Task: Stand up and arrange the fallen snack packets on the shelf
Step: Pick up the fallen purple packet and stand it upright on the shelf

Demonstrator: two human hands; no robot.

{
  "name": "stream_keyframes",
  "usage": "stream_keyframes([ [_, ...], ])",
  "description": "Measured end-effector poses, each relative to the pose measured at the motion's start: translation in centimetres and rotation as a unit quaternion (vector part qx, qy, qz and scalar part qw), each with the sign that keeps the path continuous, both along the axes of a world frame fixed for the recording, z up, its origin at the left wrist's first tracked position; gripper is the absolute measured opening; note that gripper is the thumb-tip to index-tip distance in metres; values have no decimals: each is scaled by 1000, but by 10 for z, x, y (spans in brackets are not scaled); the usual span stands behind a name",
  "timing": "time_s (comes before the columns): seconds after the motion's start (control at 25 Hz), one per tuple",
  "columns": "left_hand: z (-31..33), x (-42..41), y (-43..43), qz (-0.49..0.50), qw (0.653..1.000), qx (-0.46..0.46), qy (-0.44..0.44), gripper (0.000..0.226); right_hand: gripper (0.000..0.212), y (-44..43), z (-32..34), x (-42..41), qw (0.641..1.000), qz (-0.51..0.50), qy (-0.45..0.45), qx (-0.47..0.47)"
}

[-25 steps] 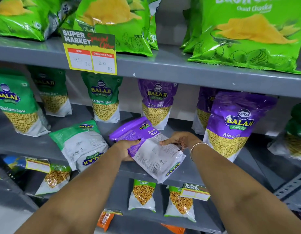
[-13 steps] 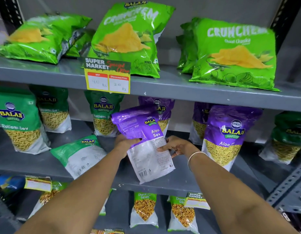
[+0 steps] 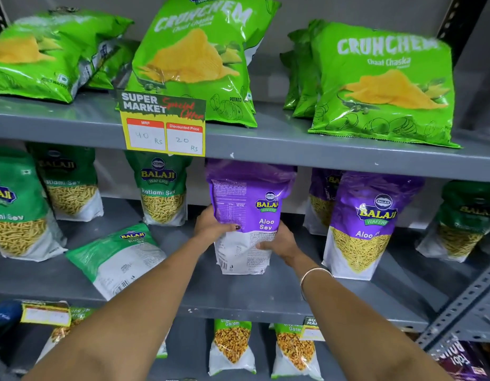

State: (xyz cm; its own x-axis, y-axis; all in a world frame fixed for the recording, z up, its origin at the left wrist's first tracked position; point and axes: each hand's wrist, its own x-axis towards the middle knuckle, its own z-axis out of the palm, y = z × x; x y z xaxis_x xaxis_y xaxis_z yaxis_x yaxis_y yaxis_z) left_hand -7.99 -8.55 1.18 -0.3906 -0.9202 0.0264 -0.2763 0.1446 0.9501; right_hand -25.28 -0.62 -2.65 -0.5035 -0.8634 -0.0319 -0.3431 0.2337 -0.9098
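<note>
Left hand (image 3: 213, 229) and right hand (image 3: 279, 243) clasp purple Aloo Sev packet (image 3: 249, 215) upright on shelf (image 3: 265, 295), steadying it; green packet (image 3: 114, 259) lies fallen.

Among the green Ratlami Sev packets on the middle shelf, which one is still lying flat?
The green packet nearest the shelf's front edge, left of the hands: it lies back-side up, while the others stand upright.

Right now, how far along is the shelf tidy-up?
Done: most middle-shelf packets stand upright, such as the green Ratlami Sev packet and the front purple Aloo Sev packet.
In hand: the left hand and right hand have a grip on a purple Aloo Sev packet, upright with its back facing out.
Left: a green packet lying flat on the middle shelf, and turning the held one around.
</note>
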Motion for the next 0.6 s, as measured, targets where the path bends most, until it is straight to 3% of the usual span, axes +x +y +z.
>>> stream_keyframes([
  [0.2,-11,25,-5,-111,982,101,-117,41,71,3,1,1,990,-52,110,68],
  [0.4,-13,32,-12,-127,971,153,-132,33,54,0,-3,2,994,-66,58,58],
  [0.52,-19,25,-12,-127,972,155,-121,57,39,-3,-5,5,999,-2,13,43],
  [0.6,-22,17,-8,-121,976,147,-108,78,55,-4,-7,2,995,77,-5,60],
])
